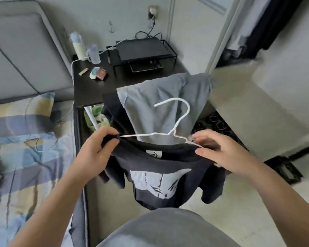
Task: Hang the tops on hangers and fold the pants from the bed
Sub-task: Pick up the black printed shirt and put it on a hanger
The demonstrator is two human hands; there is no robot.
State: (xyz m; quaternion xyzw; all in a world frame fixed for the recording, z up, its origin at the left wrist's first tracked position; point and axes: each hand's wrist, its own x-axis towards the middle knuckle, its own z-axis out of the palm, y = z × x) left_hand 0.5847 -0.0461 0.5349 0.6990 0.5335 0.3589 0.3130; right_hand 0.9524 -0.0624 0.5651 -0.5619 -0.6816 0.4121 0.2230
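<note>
A dark T-shirt [161, 179] w/ a white chest print is being held up in mid-air, in front of the torso & just off the edge of the bed [25, 139], resting on nothing. A white wire hanger [183, 111] is sitting partly inside the neck opening: the hook is sticking up above the collar, and both arms are running out toward the shoulders. One shoulder's fabric is being bunched & gripped by the left hand [96, 148], fingers curled tight, w/ the hanger's arm tip going in under them. The hanger's other arm is being pinched btwn thumb & forefinger of the right hand [219, 152], right at the collar edge; the other fingers are lying fairly straight. Behind the shirt, a grey garment [159, 104] is lying draped over the near edge of a dark counter [89, 86], w/ a second dark garment [112, 111] partly under it. Further back on the counter, a black box [141, 49] on a wire rack, a pale bottle [78, 47] & a clear cup [94, 54] are standing.
</note>
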